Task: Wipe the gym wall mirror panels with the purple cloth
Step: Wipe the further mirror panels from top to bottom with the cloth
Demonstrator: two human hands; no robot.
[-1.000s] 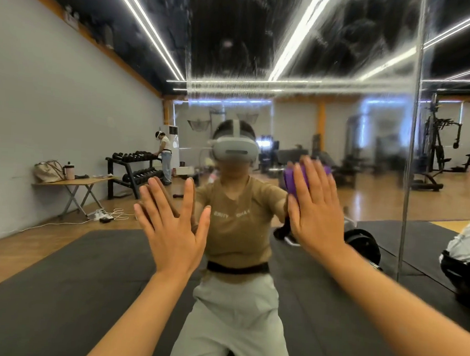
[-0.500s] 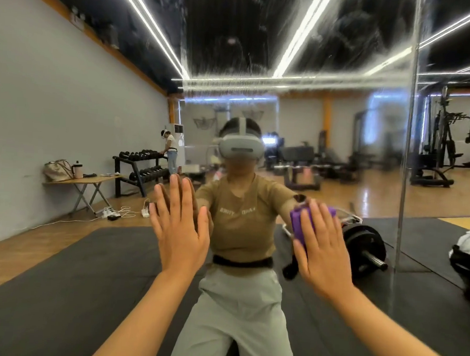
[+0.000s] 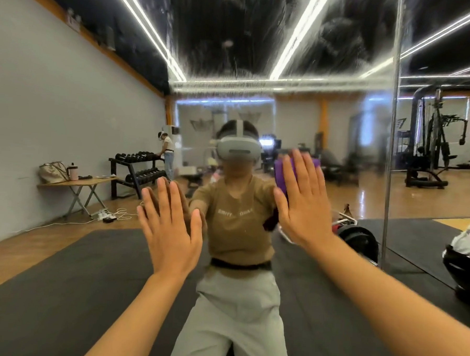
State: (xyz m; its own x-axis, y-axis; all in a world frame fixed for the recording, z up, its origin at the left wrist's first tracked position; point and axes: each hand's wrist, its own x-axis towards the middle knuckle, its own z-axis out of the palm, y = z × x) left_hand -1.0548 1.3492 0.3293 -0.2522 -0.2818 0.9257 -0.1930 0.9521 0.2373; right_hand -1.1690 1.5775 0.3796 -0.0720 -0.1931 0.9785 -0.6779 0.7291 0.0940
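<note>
Both hands lie flat on the streaked mirror (image 3: 314, 105) — left hand (image 3: 171, 229) bare; right hand (image 3: 303, 206) pressing the cloth (image 3: 280, 174) — gym mats (image 3: 60, 277) reflected.

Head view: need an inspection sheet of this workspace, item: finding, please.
Surface: mirror panel streaked and smeared in its upper part; vertical seam on the right.
Job's things: purple cloth pressed flat against the glass.
Clutter: nothing seen on the glass.
Hands: right hand flat on the cloth; left hand flat on bare glass, fingers spread.
Cables: white cable and power strip on the floor, seen beside the folding table.
Surroundings: dumbbell rack, weight machine, black mats.
</note>
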